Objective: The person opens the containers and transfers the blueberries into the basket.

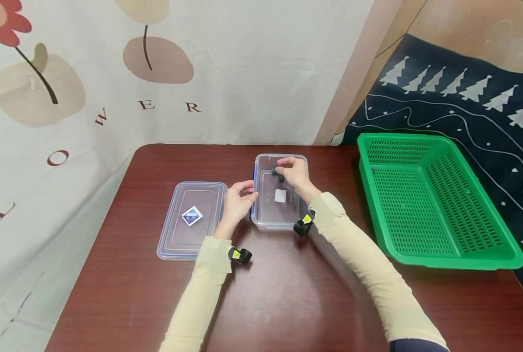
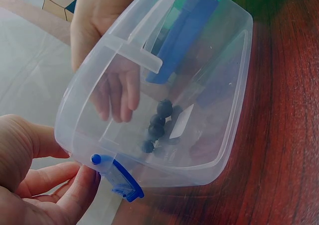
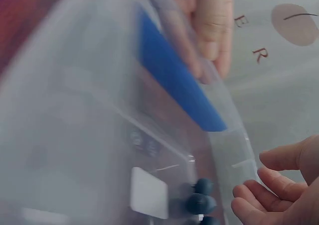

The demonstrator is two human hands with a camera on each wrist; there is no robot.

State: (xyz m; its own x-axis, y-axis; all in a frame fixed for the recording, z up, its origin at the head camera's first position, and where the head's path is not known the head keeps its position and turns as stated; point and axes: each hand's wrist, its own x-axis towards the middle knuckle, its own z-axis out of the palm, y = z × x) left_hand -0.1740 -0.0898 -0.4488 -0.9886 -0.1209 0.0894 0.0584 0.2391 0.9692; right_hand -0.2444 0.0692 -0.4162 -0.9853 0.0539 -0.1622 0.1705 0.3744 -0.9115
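"Brown table (image 1: 287, 303) on my feed — what's on it?"

"Green basket (image 1: 415, 210) at right, then the clear box (image 1: 267, 210); the left hand (image 1: 238, 198) pinches its wall."

"And the right hand (image 1: 295, 173)?"

"Over the box — fingers loosely bent, nothing I can see in them. Dark balls (image 2: 156, 131) lie on the box's floor."

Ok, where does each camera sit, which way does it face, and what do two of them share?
Head: worn on the head, facing forward and down at the table, clear box and green basket; left hand, right hand and sleeved forearms show.
Left wrist: on the left wrist, facing the box from close by; left hand at lower left, right hand beyond.
Right wrist: on the right wrist, facing the box; right hand at lower right, left hand at top.
Both wrist views share the box and dark balls.
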